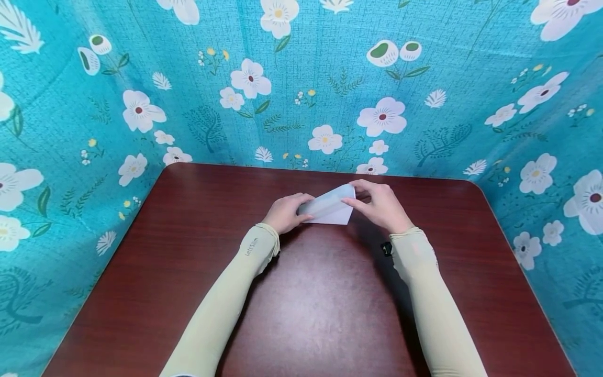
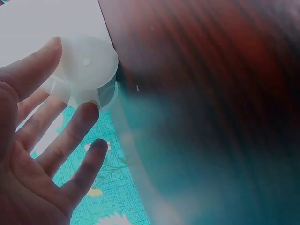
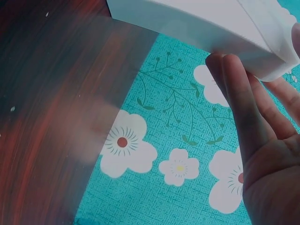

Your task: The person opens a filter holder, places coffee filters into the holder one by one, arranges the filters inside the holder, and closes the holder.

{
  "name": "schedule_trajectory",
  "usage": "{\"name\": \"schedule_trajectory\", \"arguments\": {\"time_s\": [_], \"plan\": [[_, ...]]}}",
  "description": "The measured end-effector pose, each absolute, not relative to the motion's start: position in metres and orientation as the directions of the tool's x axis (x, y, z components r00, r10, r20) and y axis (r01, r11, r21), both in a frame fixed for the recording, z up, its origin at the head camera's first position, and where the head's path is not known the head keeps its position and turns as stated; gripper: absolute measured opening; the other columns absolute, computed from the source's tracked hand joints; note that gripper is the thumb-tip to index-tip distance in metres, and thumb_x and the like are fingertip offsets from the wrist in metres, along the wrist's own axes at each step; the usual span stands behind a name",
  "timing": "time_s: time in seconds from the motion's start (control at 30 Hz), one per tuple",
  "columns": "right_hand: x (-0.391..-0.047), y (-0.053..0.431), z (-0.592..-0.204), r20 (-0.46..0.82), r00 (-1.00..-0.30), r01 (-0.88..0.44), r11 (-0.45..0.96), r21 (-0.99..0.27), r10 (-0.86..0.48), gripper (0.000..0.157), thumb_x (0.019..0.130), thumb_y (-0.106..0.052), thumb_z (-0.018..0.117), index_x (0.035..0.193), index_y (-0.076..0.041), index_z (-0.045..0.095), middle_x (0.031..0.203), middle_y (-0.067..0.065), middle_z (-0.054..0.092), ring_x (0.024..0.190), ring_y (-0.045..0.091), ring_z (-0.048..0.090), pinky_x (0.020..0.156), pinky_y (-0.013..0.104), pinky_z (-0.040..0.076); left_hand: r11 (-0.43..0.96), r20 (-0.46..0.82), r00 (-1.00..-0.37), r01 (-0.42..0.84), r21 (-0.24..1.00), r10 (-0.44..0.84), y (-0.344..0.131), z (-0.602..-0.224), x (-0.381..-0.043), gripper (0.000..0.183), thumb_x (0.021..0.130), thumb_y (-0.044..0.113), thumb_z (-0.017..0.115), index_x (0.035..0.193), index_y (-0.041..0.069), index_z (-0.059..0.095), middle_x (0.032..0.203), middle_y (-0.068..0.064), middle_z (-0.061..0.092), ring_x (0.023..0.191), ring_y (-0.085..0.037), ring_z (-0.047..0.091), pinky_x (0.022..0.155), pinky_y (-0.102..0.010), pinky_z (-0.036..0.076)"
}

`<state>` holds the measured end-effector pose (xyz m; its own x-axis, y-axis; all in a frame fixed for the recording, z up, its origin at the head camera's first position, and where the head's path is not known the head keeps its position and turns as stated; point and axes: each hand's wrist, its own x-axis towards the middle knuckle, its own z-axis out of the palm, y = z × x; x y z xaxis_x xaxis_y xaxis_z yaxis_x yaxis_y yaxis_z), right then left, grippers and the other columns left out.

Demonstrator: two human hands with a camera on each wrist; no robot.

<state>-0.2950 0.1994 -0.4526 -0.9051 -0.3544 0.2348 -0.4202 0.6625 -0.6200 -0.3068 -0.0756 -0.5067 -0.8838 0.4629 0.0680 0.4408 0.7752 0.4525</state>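
Note:
Between both hands, over the far middle of the table, is a white paper sheet (image 1: 338, 215) with its upper part curled over. At its left end my left hand (image 1: 283, 213) holds a translucent round-ended piece (image 2: 91, 63), thumb on one side and fingers on the other. What this piece is cannot be told, as the sheet and hand hide most of it. My right hand (image 1: 382, 208) pinches the sheet's upper right corner between thumb and fingers. In the right wrist view the sheet (image 3: 201, 18) shows a bent edge above the fingertips.
A dark reddish-brown table (image 1: 306, 303) with rounded far corners lies beneath the hands. Teal flowered cloth (image 1: 311, 84) hangs behind it and along both sides. A small black device (image 1: 387, 248) sits at the right wrist.

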Motion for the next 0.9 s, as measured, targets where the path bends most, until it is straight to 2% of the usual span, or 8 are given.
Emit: {"name": "schedule_trajectory", "arguments": {"time_s": [0.37,0.6,0.9], "plan": [[-0.295,0.196,-0.456,0.248,-0.909,-0.414,0.658,-0.629,-0.335,0.04,0.091,-0.031,0.081,0.126,-0.013,0.071,0.111,0.007,0.076,0.094,0.024,0.076,0.088,0.045,0.062,0.783,0.071,-0.901,0.409,0.469,0.429,-0.078,-0.507,-0.301,0.049,0.095,0.035,0.076,0.141,0.022,0.062,0.134,0.002,0.067,0.116,-0.019,0.066,0.102,-0.041,0.053],[-0.292,0.197,-0.459,0.218,-0.919,-0.389,0.673,-0.629,-0.328,0.045,0.094,-0.036,0.078,0.131,-0.011,0.068,0.116,0.012,0.075,0.099,0.03,0.076,0.091,0.05,0.06,0.783,0.086,-0.905,0.405,0.473,0.416,-0.077,-0.507,-0.297,0.049,0.096,0.034,0.075,0.142,0.021,0.062,0.138,0.002,0.066,0.119,-0.02,0.067,0.102,-0.042,0.053],[-0.293,0.196,-0.459,0.217,-0.925,-0.376,0.672,-0.638,-0.311,0.045,0.093,-0.034,0.079,0.131,-0.014,0.067,0.117,0.009,0.075,0.099,0.027,0.075,0.09,0.047,0.061,0.793,0.088,-0.907,0.405,0.455,0.413,-0.077,-0.509,-0.297,0.05,0.096,0.034,0.075,0.143,0.022,0.062,0.137,0.002,0.067,0.116,-0.02,0.068,0.099,-0.042,0.055]]}}
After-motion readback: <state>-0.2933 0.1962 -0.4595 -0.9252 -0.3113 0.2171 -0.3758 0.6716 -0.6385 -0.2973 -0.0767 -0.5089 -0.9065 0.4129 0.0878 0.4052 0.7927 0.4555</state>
